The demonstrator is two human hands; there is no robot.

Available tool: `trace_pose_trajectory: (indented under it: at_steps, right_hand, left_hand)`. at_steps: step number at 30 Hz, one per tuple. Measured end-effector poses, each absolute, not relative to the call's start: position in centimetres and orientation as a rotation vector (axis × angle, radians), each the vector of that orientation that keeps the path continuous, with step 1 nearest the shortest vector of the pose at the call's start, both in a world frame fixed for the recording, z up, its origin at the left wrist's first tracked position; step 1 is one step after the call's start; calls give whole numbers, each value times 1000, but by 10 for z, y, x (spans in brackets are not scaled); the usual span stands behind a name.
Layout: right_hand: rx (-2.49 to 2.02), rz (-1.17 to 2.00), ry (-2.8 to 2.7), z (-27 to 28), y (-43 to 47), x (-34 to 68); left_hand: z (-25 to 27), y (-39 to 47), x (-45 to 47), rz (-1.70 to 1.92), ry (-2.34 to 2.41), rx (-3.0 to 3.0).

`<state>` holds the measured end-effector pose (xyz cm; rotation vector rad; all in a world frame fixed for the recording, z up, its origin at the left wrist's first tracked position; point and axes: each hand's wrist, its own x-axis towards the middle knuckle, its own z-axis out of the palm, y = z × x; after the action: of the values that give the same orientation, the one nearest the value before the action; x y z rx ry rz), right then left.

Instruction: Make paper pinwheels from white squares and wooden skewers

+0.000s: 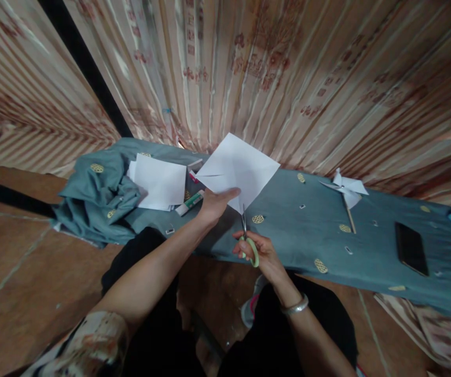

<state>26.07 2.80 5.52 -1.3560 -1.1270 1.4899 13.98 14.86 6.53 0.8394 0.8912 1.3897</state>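
My left hand (216,205) grips a square sheet of white paper (237,167) by its lower left side, thumb on top. A slit runs inward from the sheet's left corner. Green-handled scissors (254,252) are in my right hand (262,248), fingers through the loops. Their blades point away from me and meet the paper's near corner. Just left of my left hand lies a glue stick (189,203), beside a stack of white paper (160,180).
A white paper pinwheel (347,189) on a stick and a dark phone (411,248) lie to the right on the blue-green cloth (288,230). Bunched cloth (95,188) is at the left end. A patterned curtain (225,68) hangs behind.
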Motion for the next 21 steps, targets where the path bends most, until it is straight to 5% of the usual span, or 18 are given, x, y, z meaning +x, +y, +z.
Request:
trace_pose_trajectory:
  at_steps: [21]
  right_hand:
    - [-1359, 1484, -1087, 56, 33, 257]
  left_hand:
    - [70, 142, 138, 1333, 969, 874]
